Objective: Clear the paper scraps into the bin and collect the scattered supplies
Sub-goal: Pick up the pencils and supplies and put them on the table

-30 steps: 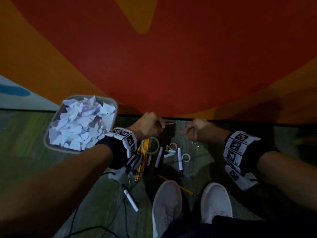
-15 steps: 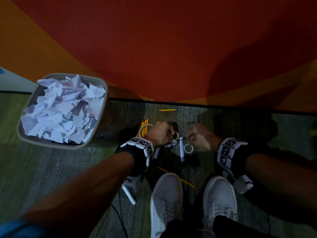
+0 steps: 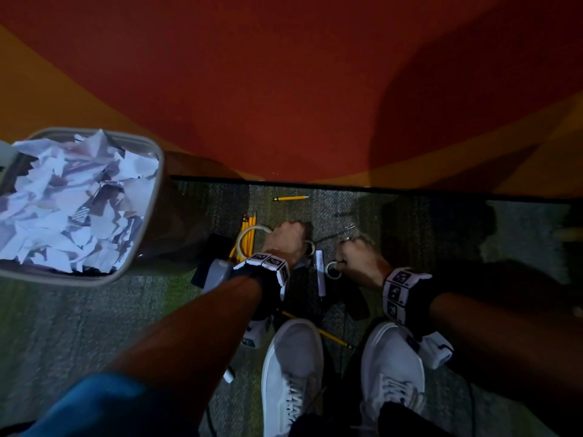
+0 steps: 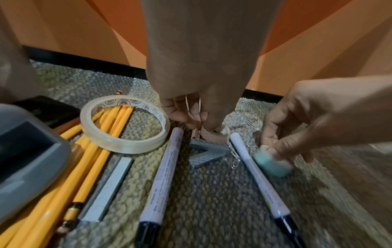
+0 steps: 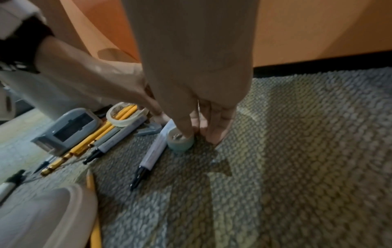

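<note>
A grey bin full of white paper scraps stands at the left. My left hand is curled low over the carpet, thumb and fingers pinching a small white tape roll; thin wire bits show between its fingers. My right hand pinches a small teal tape roll, a fingertip inside its core; the roll looks blurred. Between the hands lies a white marker. A large clear tape ring rests over yellow pencils.
A grey device sits by my left wrist. A second marker, staple strips and paper clips lie on the carpet. One pencil lies by the wall, another at my white shoes.
Both hands came back from the wall toward my feet and down onto the small tape rolls. The pencil that was at my left hand now lies by the wall.
</note>
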The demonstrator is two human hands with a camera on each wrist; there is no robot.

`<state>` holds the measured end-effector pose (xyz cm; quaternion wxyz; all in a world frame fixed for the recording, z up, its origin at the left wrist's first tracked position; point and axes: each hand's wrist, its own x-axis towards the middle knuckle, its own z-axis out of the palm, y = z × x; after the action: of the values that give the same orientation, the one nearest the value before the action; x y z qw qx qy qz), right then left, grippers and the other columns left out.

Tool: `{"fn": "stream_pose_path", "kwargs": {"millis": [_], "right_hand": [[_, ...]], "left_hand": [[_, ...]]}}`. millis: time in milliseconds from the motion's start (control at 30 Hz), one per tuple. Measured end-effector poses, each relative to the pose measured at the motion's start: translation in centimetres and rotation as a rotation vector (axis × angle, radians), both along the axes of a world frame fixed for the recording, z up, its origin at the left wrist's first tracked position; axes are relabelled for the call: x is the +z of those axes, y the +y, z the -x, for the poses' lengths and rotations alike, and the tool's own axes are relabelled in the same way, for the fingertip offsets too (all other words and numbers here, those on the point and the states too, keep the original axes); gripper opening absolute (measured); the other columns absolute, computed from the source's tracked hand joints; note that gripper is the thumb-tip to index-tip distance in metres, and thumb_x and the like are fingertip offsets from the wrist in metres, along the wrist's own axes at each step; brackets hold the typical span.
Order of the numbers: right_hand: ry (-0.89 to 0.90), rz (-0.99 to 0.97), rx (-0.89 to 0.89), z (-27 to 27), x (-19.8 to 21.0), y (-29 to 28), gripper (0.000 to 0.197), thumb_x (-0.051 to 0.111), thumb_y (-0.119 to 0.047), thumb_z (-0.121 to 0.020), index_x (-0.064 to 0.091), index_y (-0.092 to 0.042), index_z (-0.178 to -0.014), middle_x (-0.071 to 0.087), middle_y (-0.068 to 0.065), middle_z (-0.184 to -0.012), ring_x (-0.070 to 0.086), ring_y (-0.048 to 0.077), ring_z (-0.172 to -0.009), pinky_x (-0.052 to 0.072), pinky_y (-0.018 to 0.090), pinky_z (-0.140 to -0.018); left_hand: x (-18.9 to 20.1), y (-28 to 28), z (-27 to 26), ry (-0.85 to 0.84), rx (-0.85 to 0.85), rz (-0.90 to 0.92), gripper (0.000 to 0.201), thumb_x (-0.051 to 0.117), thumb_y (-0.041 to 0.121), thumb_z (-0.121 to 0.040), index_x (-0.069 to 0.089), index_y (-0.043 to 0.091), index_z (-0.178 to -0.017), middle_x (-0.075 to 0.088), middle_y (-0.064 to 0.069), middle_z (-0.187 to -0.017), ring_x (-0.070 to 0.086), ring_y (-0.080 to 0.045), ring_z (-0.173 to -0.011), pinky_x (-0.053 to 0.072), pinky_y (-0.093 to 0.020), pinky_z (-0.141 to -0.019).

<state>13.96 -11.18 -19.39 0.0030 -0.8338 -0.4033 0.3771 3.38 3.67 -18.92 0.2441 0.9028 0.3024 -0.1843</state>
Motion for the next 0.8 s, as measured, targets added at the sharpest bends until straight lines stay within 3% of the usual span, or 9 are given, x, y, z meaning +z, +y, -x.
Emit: {"fn": "stream_pose_path", "kwargs": {"millis": [133, 233, 300, 367, 400, 533, 700, 800], "right_hand": [[0.026, -0.035, -0.053, -0.2, 0.5, 0.0, 0.016, 0.063, -0.022, -0.086, 0.053, -0.018, -0.075, 0.060, 0.009, -0.088, 0.062, 0.031, -0.086, 0.043, 0.031, -0.067], [0.094, -0.150, -0.179, -1.5, 2.6, -0.2, 0.008, 0.061, -0.018, -0.088, 0.065, -0.010, -0.088, 0.066, 0.006, -0.092, 0.064, 0.023, -0.089, 0.050, 0.032, -0.074], [0.166, -0.232, -0.286, -2.4, 5.5, 0.0, 0.008, 0.062, -0.019, -0.084, 0.064, -0.011, -0.087, 0.064, 0.011, -0.092, 0.061, 0.025, -0.088, 0.051, 0.038, -0.080], [0.150, -0.351, -0.365, -3.2, 8.6, 0.0, 0.007, 0.066, -0.011, -0.078, 0.060, -0.009, -0.075, 0.064, 0.014, -0.080, 0.062, 0.026, -0.074, 0.054, 0.043, -0.073], [0.106, -0.416, -0.374, -3.5, 10.3, -0.1, 0.010, 0.070, -0.008, -0.077, 0.060, -0.009, -0.074, 0.065, 0.013, -0.075, 0.063, 0.025, -0.068, 0.055, 0.041, -0.066], [0.037, -0.564, -0.354, -3.8, 18.8, -0.7, 0.014, 0.070, -0.011, -0.077, 0.057, -0.015, -0.073, 0.064, 0.011, -0.063, 0.061, 0.026, -0.057, 0.050, 0.034, -0.051], [-0.130, -0.663, -0.252, -3.7, 30.5, -4.0, 0.017, 0.068, -0.015, -0.083, 0.055, -0.022, -0.075, 0.063, 0.000, -0.067, 0.060, 0.017, -0.061, 0.052, 0.041, -0.057], [-0.201, -0.700, -0.259, -3.9, 36.4, -6.8, 0.018, 0.066, -0.020, -0.088, 0.051, -0.030, -0.090, 0.063, -0.007, -0.077, 0.060, 0.011, -0.074, 0.055, 0.037, -0.060]], "left_hand": [[0.6, 0.3, -0.2, 0.001, 0.046, 0.003, 0.022, 0.070, 0.019, -0.083, 0.069, 0.008, -0.102, 0.068, -0.019, -0.103, 0.066, -0.040, -0.098, 0.055, -0.043, -0.079], [2.9, 1.0, -0.4, -0.053, 0.076, 0.044, 0.019, 0.065, 0.019, -0.086, 0.072, 0.008, -0.100, 0.070, -0.017, -0.098, 0.067, -0.038, -0.093, 0.055, -0.040, -0.078], [5.4, 1.7, -0.6, -0.129, 0.092, 0.104, 0.015, 0.065, 0.019, -0.086, 0.071, 0.010, -0.096, 0.071, -0.016, -0.095, 0.067, -0.034, -0.091, 0.052, -0.033, -0.077], [8.8, 2.3, -1.0, -0.187, 0.075, 0.121, 0.004, 0.065, 0.014, -0.085, 0.067, 0.016, -0.088, 0.070, -0.014, -0.090, 0.065, -0.030, -0.088, 0.046, -0.025, -0.074], [10.6, 2.6, -1.4, -0.214, 0.071, 0.110, 0.008, 0.066, 0.015, -0.085, 0.064, 0.023, -0.084, 0.070, -0.012, -0.088, 0.065, -0.028, -0.087, 0.045, -0.024, -0.074], [18.7, 2.9, -2.8, -0.330, 0.024, 0.073, 0.020, 0.071, 0.024, -0.078, 0.057, 0.036, -0.071, 0.072, -0.002, -0.082, 0.068, -0.024, -0.084, 0.055, -0.032, -0.079], [30.5, 0.8, -4.2, -0.468, -0.111, 0.054, 0.012, 0.076, 0.012, -0.078, 0.069, 0.021, -0.080, 0.072, 0.005, -0.072, 0.069, -0.010, -0.068, 0.058, -0.029, -0.069], [37.3, -1.4, -4.9, -0.551, -0.189, 0.032, 0.011, 0.078, 0.012, -0.078, 0.070, 0.020, -0.077, 0.071, 0.005, -0.066, 0.067, -0.005, -0.058, 0.055, -0.026, -0.059]]}}
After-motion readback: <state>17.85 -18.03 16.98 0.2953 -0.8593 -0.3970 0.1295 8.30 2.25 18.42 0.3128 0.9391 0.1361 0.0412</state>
